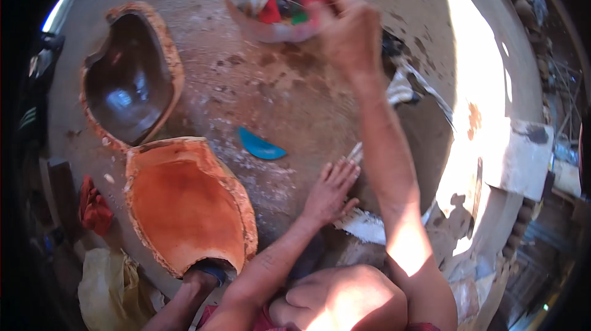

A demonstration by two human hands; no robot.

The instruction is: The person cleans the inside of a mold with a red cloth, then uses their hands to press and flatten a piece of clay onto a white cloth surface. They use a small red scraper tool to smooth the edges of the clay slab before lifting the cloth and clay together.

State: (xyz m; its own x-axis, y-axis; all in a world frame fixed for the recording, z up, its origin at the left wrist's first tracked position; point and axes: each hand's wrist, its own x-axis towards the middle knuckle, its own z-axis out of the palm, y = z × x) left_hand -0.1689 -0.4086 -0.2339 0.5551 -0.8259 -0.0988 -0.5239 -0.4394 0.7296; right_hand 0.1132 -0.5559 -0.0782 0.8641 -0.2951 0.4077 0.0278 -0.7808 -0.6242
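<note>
At the far middle, my right hand (352,31) is over the right rim of a round, pale tub (266,35). Motion smears its fingers, so I cannot tell whether they grip the red thing beside them. Mixed red, green, white and dark pieces lie in the tub. My left hand (332,192) rests with its fingers stretched out and apart, close to a thin pale strip (356,152). A blue half-moon scraper (261,144) lies on the floor to its left, touched by neither hand.
Two rough-edged hollow moulds stand at left: a dark, shiny-lined one (132,88) behind an orange-lined one (188,208). A red cloth (94,208) and a yellowish sack (109,291) lie beyond them. A pale board (520,159) sits at right.
</note>
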